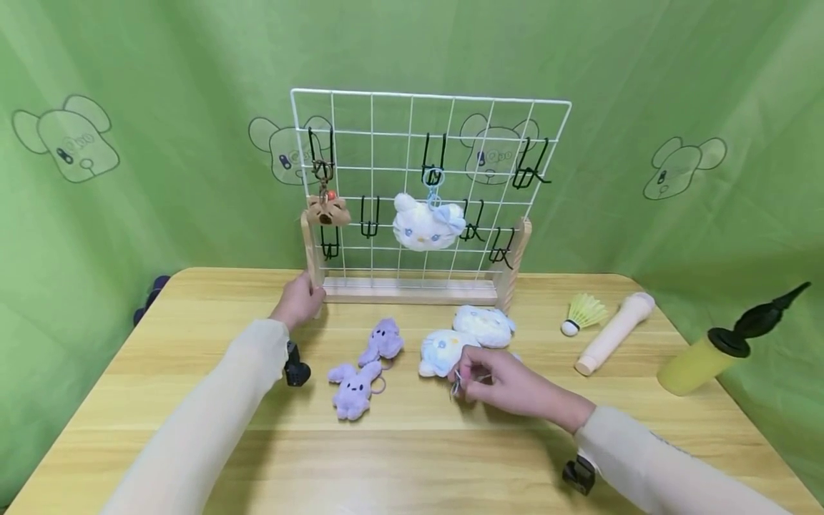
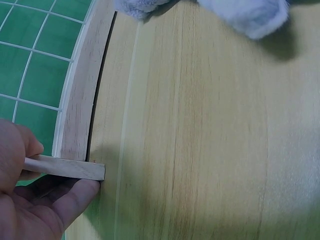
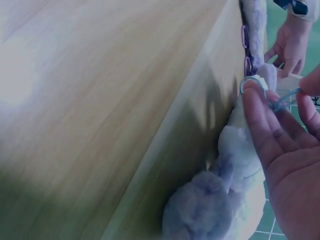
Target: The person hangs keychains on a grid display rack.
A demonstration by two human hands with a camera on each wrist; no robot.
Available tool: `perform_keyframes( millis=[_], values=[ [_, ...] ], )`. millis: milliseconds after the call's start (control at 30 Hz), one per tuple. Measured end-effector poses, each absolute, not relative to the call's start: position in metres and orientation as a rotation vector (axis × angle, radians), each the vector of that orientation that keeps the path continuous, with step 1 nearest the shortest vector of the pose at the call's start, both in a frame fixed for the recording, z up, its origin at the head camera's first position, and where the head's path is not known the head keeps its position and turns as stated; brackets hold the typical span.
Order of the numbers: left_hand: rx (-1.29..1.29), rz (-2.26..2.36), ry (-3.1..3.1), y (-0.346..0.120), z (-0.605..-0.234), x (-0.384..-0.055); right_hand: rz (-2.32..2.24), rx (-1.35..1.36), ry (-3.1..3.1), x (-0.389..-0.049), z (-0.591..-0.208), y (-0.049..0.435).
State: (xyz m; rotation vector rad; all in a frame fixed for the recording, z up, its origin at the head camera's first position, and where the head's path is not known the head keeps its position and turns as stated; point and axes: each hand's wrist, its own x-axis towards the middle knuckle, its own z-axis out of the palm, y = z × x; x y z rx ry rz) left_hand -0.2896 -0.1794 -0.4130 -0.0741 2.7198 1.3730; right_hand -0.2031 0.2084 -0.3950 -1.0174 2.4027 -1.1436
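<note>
R hand [image 1: 508, 383] pinches the blue loop [image 3: 287, 97] of a white plush [image 1: 440, 352] just below ctr frame as L hand [image 1: 300, 300] grips the rack's wood end [image 2: 75, 168], ctr left; plush, prob. light and soft, is best held by its loop.

Wood-grain desk [image 1: 399, 465] here, bearing grid rack [image 1: 412, 292], purple bunny plushes [image 1: 352, 393], white kitty plushes [image 1: 483, 327], shuttlecock [image 1: 584, 312], pale cylinder [image 1: 615, 334], yellow pump [image 1: 695, 366]!
</note>
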Motion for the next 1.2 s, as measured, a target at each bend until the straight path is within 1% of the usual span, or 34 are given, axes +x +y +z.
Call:
perform_keyframes(
  millis=[233, 333, 567, 1033, 1200],
  values=[
    [-0.068, 1.4, 2.718, -0.179, -0.415, -0.29, -1.356, -0.826, 2.249, -0.209, -0.396, 0.208],
    [-0.064, 1.394, 2.719, -0.178, -0.414, -0.29, -1.424, -0.796, 2.189, -0.21, -0.395, 0.21],
    [-0.06, 1.397, 2.717, -0.177, -0.412, -0.289, -1.545, -0.803, 2.166, -0.213, -0.39, 0.212],
    [-0.071, 1.398, 2.729, -0.177, -0.411, -0.286, -1.399, -0.86, 2.52, -0.217, -0.361, 0.215],
    [-0.059, 1.404, 2.727, -0.177, -0.414, -0.288, -1.47, -0.9, 2.537, -0.215, -0.352, 0.218]
  ],
)
